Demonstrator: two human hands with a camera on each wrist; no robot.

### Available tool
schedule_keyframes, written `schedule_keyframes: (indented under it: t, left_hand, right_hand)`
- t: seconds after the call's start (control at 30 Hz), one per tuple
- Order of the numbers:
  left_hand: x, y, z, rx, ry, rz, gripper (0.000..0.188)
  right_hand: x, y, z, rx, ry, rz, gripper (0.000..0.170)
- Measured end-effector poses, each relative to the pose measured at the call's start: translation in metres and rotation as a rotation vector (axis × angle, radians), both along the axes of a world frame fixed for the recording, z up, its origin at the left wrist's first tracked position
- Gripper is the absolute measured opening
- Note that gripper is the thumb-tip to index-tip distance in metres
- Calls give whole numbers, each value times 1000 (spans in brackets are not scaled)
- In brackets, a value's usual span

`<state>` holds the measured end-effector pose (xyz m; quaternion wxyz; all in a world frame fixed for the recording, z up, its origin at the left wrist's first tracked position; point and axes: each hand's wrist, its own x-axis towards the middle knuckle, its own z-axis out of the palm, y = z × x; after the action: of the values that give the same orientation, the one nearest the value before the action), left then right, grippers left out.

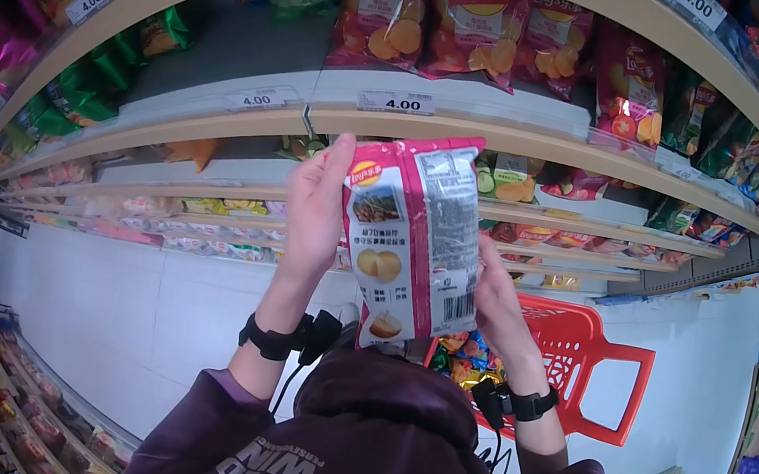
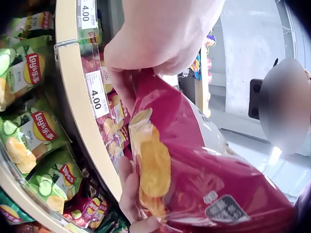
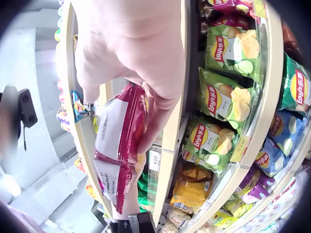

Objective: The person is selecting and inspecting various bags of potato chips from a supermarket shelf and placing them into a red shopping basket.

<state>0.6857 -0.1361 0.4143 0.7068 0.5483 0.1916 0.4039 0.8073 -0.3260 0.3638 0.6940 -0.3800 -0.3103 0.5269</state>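
Observation:
A magenta and silver bag of potato chips [image 1: 409, 242] is held up in front of my chest, its printed back with the barcode turned toward me. My left hand [image 1: 317, 201] grips its upper left edge, thumb along the near side. On the lower right edge, my right hand [image 1: 496, 293] holds the bag with the fingers behind it. The left wrist view shows the magenta front of the bag [image 2: 204, 170], with my left hand [image 2: 163, 39] at one corner. In the right wrist view my right hand [image 3: 131, 48] pinches the bag's side [image 3: 119, 131].
Shelves ahead carry magenta chip bags [image 1: 477, 31] above a price tag [image 1: 396, 102]. Green chip bags [image 3: 226, 99] line another shelf. A red shopping basket [image 1: 596, 362] with several snack packs stands below on the right, over the white floor [image 1: 112, 312].

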Motion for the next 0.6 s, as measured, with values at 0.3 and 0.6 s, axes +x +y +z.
schedule_keyframes:
  t: [0.3, 0.6]
  left_hand:
    - [15, 3, 14, -181, -337, 220, 29]
    - [14, 12, 13, -21, -109, 277, 35]
  right_hand:
    - [-6, -6, -9, -133, -253, 311, 41]
    - [-16, 5, 2, -198, -356, 33, 14]
